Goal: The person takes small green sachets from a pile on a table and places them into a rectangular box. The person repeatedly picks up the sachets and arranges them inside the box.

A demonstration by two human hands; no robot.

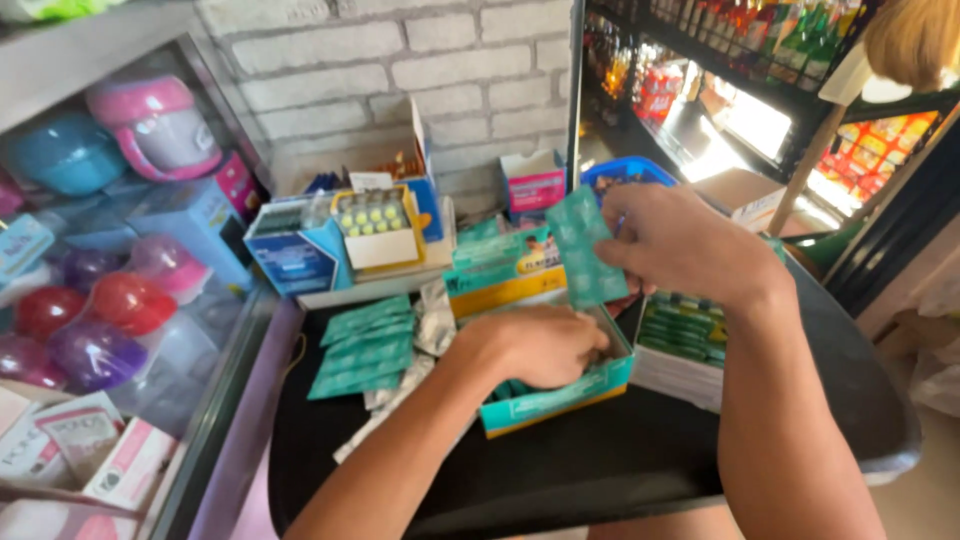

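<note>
My right hand (675,243) holds a teal blister strip (582,248) upright above an open teal carton (560,395). Into that carton reaches my left hand (540,345), fingers curled down among the strips inside; what it grips is hidden. The carton rests on a black tray-like surface (620,460). A fan of loose teal strips (365,345) lies to the left of the carton, with silver foil strips (432,325) beside them.
Behind stand a teal-and-yellow box (500,272), a box of yellow tablets (378,228), blue cartons (295,255) and a pink-and-white box (535,185). A green stack of packs (685,335) sits right. A glass case (110,290) of coloured items is left; drink shelves (760,40) at back right.
</note>
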